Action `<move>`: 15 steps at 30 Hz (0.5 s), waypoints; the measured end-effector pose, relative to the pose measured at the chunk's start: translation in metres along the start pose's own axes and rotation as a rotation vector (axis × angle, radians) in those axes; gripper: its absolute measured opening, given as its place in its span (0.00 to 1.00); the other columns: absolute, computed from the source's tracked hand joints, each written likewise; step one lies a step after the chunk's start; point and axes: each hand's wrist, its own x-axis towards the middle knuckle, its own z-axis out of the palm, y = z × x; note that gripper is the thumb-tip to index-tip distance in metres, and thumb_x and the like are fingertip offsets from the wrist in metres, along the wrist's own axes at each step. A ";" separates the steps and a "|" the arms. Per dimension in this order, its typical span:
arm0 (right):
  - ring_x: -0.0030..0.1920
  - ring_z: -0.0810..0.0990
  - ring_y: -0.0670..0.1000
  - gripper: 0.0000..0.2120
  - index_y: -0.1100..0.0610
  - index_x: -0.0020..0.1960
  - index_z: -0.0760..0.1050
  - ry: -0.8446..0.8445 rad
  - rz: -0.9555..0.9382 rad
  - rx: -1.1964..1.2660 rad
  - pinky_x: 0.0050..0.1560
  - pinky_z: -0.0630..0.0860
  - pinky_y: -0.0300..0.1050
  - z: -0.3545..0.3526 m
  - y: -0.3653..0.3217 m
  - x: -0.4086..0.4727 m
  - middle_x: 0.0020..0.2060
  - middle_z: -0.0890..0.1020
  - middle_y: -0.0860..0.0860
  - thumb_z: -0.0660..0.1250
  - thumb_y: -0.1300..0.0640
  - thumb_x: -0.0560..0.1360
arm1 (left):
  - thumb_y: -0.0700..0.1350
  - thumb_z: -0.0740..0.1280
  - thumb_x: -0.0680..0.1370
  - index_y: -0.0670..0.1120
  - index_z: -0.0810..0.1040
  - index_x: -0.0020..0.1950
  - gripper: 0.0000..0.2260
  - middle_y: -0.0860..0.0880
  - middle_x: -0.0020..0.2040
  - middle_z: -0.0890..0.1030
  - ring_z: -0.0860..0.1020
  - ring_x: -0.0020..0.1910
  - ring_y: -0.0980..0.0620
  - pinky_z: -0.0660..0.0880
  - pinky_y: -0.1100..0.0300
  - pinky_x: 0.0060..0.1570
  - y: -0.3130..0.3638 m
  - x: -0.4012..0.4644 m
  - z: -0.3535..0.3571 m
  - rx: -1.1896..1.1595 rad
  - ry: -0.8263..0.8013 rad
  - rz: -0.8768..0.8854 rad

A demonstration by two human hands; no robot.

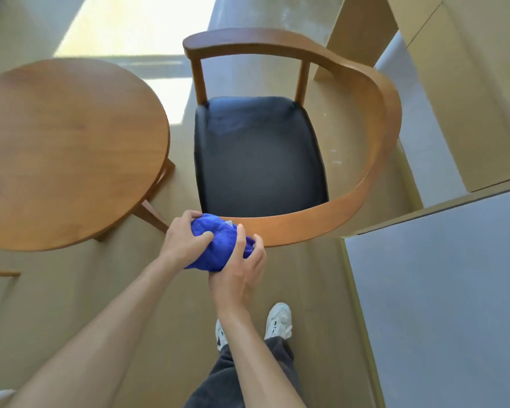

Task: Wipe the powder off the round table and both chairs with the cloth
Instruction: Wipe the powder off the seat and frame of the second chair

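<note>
Both bare forearms reach forward and down from the lower edge of the view, converging on a bunched blue cloth (218,242) at the near end of the chair (330,219)'s curved wooden backrest rail. The left hand (183,238) comes in from the lower left, its wrist nearly straight; its grip is curled over the left side of the cloth, thumb pressed into the fabric and fingertips hooked over the top edge. The right hand (242,269) rises from below with the palm turned towards the cloth; its grip wraps the right side, the thumb laid upright across the front of the bundle and the fingers curved round behind it, next to the rail. The cloth sits bundled between the two hands, right at the rail's end; whether it presses on the wood cannot be told.

The chair has a black padded seat (259,154) and stands just right of the round wooden bench (68,154). Below the hands, dark trousers (248,375) and white shoes (278,319) stand on the beige floor (71,290).
</note>
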 end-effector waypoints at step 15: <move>0.72 0.59 0.53 0.42 0.46 0.77 0.53 0.023 0.556 0.425 0.65 0.64 0.43 0.002 -0.018 -0.028 0.76 0.54 0.51 0.72 0.54 0.71 | 0.33 0.64 0.74 0.50 0.78 0.53 0.15 0.54 0.50 0.78 0.76 0.49 0.58 0.69 0.74 0.46 0.058 0.004 -0.003 0.138 -0.111 0.671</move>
